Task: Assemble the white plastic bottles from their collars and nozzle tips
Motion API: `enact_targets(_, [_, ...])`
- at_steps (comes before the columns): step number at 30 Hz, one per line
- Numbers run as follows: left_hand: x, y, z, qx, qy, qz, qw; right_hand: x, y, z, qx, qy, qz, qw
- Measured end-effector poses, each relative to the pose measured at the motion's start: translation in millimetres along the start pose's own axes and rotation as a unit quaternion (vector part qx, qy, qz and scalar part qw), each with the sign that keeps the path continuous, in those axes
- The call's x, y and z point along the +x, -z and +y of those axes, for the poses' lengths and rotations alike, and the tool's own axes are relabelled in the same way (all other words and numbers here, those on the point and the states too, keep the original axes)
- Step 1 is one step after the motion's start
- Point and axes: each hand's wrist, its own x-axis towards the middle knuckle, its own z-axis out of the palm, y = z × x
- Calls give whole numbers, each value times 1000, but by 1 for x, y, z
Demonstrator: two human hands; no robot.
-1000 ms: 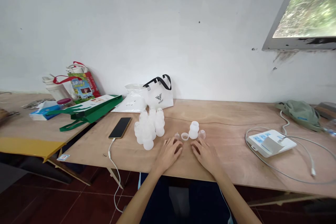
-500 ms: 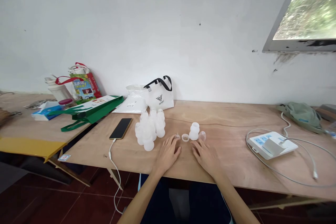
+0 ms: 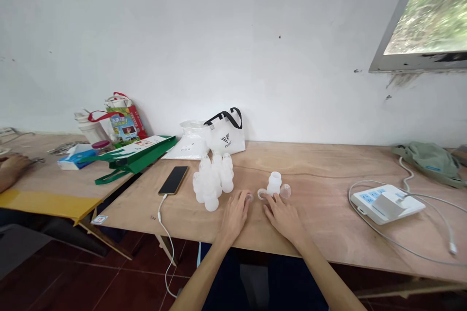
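My left hand (image 3: 235, 213) lies flat on the wooden table (image 3: 321, 233), fingers stretched out, fingertips touching a tiny clear cap (image 3: 249, 198). My right hand (image 3: 284, 215) also lies flat and open, its fingertips at a white ring (image 3: 261, 194) and at the foot of a small white bottle (image 3: 274, 183). A clear round lid (image 3: 285, 191) sits just right of that bottle. A cluster of several white plastic bottles (image 3: 212, 182) stands to the left of my left hand.
A phone (image 3: 174, 180) on a white charging cable lies left of the bottles. A white tote bag (image 3: 224, 132) and a plastic packet stand at the wall. A power strip (image 3: 387, 201) with cables lies right. Another person's hand (image 3: 10, 167) rests on the neighbouring table beside a green bag (image 3: 133, 155).
Both my hands slid a little forward, so the fingertips now reach the small cap, the ring and the bottle. The view shifted slightly right; another person's hand came into sight at far left.
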Motion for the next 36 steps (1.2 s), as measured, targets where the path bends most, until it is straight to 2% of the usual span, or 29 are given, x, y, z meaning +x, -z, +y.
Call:
enact_targets(4, [0,2,3,-23,-36,-40,998,-9,3,6,37,28,14,999])
enact_targets(8, [0,1,1,-91,-36,-25,995,-14,5,11,138,24,41,989])
enact_targets(12, [1,1,-1,-146,-38,-7,989,-10,1,14,247,-3,65,967])
enact_targets(17, [3,15,9,-222,-21,-26,974,-7,-4,15,301,-11,80,950])
enact_targets(21, [3,24,14,-279,-6,-64,958,-8,-2,9,329,46,77,940])
enact_targets(24, [3,23,12,-306,-4,-93,947,-10,2,2,343,106,102,928])
enact_targets(31, [4,17,10,-319,39,-80,944,-11,13,-7,346,156,195,905])
enact_targets(36, [7,21,11,-356,22,-159,921,-10,19,-6,346,189,226,891])
